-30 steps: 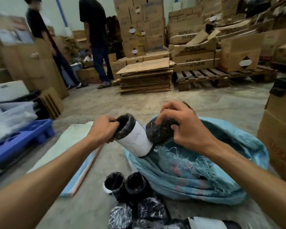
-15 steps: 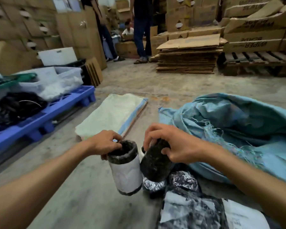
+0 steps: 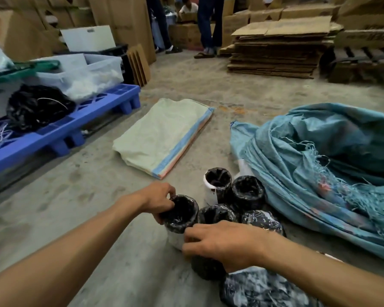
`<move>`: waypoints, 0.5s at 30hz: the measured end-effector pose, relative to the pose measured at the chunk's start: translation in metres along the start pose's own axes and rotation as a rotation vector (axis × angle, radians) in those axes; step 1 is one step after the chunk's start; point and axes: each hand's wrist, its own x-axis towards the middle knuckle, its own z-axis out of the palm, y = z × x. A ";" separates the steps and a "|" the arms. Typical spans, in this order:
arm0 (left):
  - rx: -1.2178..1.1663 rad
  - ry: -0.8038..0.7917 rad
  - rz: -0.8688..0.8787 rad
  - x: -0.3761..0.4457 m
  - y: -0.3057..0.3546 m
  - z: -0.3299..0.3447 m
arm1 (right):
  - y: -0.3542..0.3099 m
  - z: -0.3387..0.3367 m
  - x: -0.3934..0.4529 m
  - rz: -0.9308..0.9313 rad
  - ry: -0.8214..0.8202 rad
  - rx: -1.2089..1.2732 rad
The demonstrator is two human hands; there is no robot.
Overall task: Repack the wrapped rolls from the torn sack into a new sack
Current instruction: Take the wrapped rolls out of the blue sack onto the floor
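Note:
My left hand [image 3: 159, 199] grips the rim of a black-and-white wrapped roll [image 3: 180, 214] standing on the concrete floor. Beside it my right hand [image 3: 222, 241] holds the top of a dark wrapped roll [image 3: 205, 268], its fingers curled over the end. Several more wrapped rolls [image 3: 247, 192] stand upright in a cluster just behind, and some lie at the bottom right. The torn blue sack [image 3: 319, 165], frayed along its tear, slumps on the right. The new pale sack [image 3: 164, 134] with a blue and orange stripe lies flat and folded ahead of the rolls.
A blue plastic pallet [image 3: 64, 129] on the left carries bins and a black bag [image 3: 37, 106]. Flattened cardboard [image 3: 275, 49] is stacked at the back right beside a wooden pallet [image 3: 364, 63]. People [image 3: 207, 25] stand by the boxes at the back.
Both hands came down from the torn sack with a roll each and now hold them on the floor beside the standing cluster. The view tilted down and left.

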 end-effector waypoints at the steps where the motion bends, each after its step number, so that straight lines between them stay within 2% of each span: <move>1: -0.015 -0.008 -0.010 0.002 0.000 -0.001 | 0.000 0.002 0.001 -0.024 -0.012 -0.028; 8: -0.014 -0.008 -0.022 0.004 0.001 0.000 | -0.008 0.014 0.013 -0.152 -0.074 -0.130; 12: 0.015 -0.091 -0.072 0.000 0.006 -0.005 | -0.016 0.023 0.010 -0.199 -0.110 -0.172; 15: 0.006 -0.081 -0.064 0.001 0.009 -0.009 | -0.017 0.021 0.003 -0.220 -0.061 -0.203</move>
